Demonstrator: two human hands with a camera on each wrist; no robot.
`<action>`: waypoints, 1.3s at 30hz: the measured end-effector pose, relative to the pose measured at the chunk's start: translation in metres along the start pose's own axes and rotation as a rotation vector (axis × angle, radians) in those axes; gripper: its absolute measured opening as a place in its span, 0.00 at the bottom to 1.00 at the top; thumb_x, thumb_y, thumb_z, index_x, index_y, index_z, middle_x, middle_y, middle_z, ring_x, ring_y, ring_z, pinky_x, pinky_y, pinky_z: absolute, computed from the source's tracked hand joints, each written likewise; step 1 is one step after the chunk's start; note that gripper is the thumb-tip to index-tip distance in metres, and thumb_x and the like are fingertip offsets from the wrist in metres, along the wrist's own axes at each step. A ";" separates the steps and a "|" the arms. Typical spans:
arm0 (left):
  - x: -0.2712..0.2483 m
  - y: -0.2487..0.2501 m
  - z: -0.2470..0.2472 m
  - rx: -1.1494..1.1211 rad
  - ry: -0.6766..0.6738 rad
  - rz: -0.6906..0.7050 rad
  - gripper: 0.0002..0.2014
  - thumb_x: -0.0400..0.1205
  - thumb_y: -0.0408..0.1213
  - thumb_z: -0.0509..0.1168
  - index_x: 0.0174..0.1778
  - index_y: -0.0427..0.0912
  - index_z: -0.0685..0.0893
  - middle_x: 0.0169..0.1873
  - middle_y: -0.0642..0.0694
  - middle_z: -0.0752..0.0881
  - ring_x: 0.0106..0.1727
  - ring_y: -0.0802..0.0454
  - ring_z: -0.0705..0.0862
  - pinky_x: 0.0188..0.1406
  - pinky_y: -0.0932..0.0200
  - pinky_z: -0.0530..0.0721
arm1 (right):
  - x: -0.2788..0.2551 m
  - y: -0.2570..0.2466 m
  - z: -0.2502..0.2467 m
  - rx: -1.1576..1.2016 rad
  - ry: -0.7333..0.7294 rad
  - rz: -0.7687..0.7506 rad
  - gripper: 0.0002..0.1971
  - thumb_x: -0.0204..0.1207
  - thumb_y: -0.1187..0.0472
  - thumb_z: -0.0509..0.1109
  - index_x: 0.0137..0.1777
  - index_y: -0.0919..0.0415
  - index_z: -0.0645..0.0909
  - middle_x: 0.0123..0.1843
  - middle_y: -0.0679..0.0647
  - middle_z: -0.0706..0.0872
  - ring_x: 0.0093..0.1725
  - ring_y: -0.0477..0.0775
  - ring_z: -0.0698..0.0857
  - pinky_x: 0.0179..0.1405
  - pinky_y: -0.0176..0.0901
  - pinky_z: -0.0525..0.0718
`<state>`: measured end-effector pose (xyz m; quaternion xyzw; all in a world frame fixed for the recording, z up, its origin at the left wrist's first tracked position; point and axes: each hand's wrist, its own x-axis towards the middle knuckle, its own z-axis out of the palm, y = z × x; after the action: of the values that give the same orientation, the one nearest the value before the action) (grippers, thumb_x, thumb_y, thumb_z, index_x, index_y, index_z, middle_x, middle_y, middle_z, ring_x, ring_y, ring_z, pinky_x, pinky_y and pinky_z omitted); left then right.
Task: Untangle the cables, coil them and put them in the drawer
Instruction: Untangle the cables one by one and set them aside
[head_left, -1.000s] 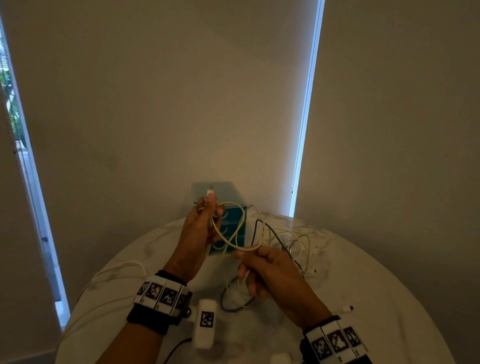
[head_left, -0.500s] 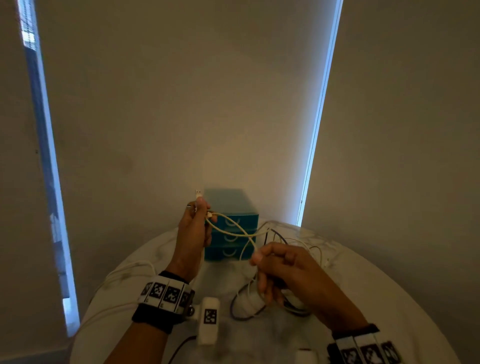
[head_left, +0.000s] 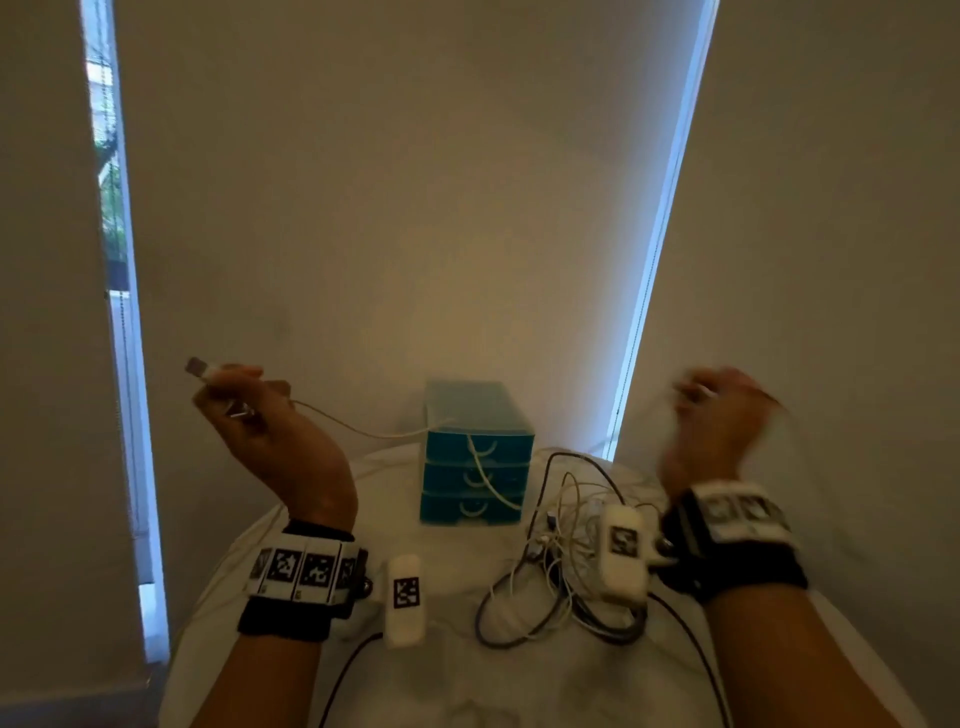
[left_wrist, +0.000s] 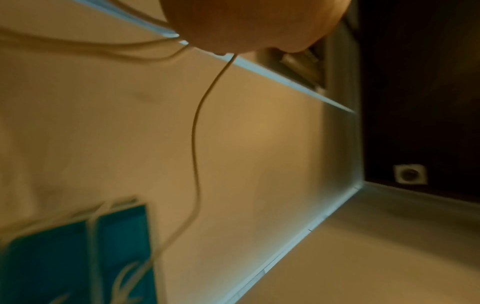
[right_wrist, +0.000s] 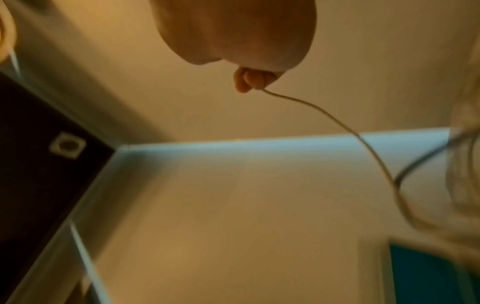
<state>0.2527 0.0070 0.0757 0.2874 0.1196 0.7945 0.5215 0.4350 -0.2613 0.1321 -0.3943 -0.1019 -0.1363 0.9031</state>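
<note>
My left hand (head_left: 244, 395) is raised at the left and grips a white cable (head_left: 363, 428) near its USB plug (head_left: 196, 367), which sticks out past the fingers. The cable sags rightward across the front of the teal drawer unit (head_left: 478, 452). My right hand (head_left: 711, 400) is raised at the right, blurred; in the right wrist view its fingertips (right_wrist: 246, 82) pinch a thin white cable (right_wrist: 324, 115). A tangle of white and black cables (head_left: 561, 566) lies on the table between my wrists. All three drawers are closed.
The round white marble table (head_left: 457, 675) stands against beige blinds, with bright window gaps at left and right. White tagged camera modules (head_left: 405, 597) hang at both wrists. A black lead (head_left: 696, 654) runs off the table's near edge.
Both hands have moved apart, left hand to the left and right hand up to the right, drawing the white cable out straight. The rest of the tangle stays on the table.
</note>
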 end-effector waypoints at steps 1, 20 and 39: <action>0.000 0.010 0.003 -0.020 -0.010 0.074 0.15 0.96 0.50 0.54 0.55 0.42 0.77 0.50 0.51 0.81 0.50 0.58 0.81 0.53 0.52 0.79 | -0.012 0.007 0.030 -0.061 -0.204 0.114 0.11 0.91 0.70 0.57 0.67 0.69 0.77 0.43 0.57 0.89 0.31 0.49 0.89 0.31 0.38 0.81; -0.025 -0.003 0.001 0.429 -0.476 0.132 0.15 0.94 0.59 0.52 0.56 0.56 0.79 0.54 0.43 0.84 0.52 0.46 0.84 0.53 0.49 0.86 | -0.089 0.073 -0.009 -0.677 -0.767 0.308 0.10 0.90 0.67 0.68 0.61 0.62 0.91 0.52 0.58 0.97 0.46 0.54 0.94 0.40 0.40 0.91; -0.087 -0.030 -0.005 0.702 -1.964 -0.501 0.24 0.93 0.59 0.54 0.53 0.42 0.82 0.31 0.48 0.85 0.34 0.53 0.81 0.44 0.53 0.82 | -0.094 0.084 -0.066 -0.442 -0.592 0.102 0.11 0.85 0.59 0.77 0.65 0.54 0.93 0.58 0.48 0.97 0.57 0.51 0.96 0.58 0.44 0.93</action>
<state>0.2981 -0.0573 0.0278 0.9017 -0.0748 0.0072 0.4257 0.3788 -0.2402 0.0030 -0.6068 -0.3072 0.0100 0.7330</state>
